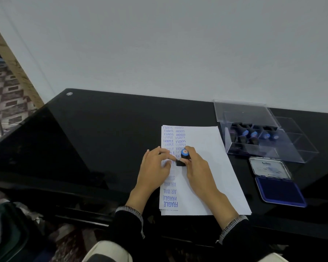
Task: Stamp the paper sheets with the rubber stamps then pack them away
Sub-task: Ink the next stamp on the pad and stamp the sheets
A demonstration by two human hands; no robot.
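Two dark sleeves with pale knitted cuffs reach forward from the near edge over the black glossy surface (pixel 102 129). The right hand (pixel 195 167) curls round a rubber stamp (pixel 185 156), its grip closed on the black handle below a blue cap with a small red mark; the stamp stands base-down on the top paper sheet (pixel 206 167). The left hand (pixel 155 165) lies flat on the sheet's left edge, fingers nearly straight, fingertips touching the stamp's base; its grip holds nothing.

The hands cover part of the printed columns, and the impressions beneath them are faint or blurred. Readable blue imprints run from far to near: "SAMPLE" and "AMENDED" repeated, then "AIR MAIL" twice and "FRAGILE" twice.

To the right, far, a clear plastic box (pixel 301 148) with its lid raised holds more stamps (pixel 248 133) with blue caps. Near it lies an open blue ink pad (pixel 278 190), its lid labelled "Artline"; the smaller print is unreadable.
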